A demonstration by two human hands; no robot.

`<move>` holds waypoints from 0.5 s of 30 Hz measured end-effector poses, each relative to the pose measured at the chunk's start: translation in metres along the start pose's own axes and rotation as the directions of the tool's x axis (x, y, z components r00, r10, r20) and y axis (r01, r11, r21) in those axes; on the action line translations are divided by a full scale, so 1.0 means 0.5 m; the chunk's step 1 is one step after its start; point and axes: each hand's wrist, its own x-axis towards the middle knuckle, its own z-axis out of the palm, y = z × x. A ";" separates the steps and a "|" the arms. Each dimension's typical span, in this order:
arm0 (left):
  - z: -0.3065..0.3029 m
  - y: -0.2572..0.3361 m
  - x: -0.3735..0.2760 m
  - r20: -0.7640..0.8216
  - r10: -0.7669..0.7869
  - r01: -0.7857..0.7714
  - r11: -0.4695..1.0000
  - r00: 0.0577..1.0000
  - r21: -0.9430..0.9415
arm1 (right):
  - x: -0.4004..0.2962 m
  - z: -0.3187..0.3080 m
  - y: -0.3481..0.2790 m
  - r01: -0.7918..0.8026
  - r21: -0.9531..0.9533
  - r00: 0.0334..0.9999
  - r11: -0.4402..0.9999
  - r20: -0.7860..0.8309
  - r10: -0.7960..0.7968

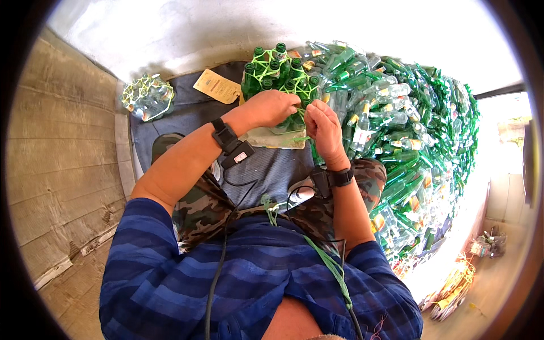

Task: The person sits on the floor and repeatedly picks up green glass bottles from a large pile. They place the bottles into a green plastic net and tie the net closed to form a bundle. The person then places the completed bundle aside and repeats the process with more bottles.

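A cluster of upright green glass bottles is laced around the necks with light green plastic twine. At its front right corner my left hand has its fingers closed on the twine. My right hand is just beside it, fingers curled and pinched together by the same corner; a short green tail of twine shows near it. The strand between my fingertips is mostly hidden. Under the bottles lies a pale flat board, its front edge towards me.
A large heap of loose green and clear bottles rises on the right. A tied bundle of clear bottles stands at the far left. Beside the green cluster, a yellowish card with writing lies on the dark cloth. Black cables run from my wrist straps.
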 end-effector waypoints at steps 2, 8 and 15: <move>-0.001 -0.002 0.001 -0.003 0.013 -0.013 1.000 1.000 -0.022 | -0.004 0.005 -0.002 0.012 -0.023 1.000 1.000 -0.015 -0.012; 0.006 -0.020 0.006 -0.013 0.088 -0.089 0.995 0.996 -0.052 | -0.005 0.004 -0.005 0.067 -0.075 0.998 0.995 -0.009 -0.068; 0.012 -0.001 0.003 -0.029 0.012 -0.011 0.999 0.999 0.047 | 0.038 -0.021 -0.070 0.012 -0.133 1.000 0.991 0.006 -0.011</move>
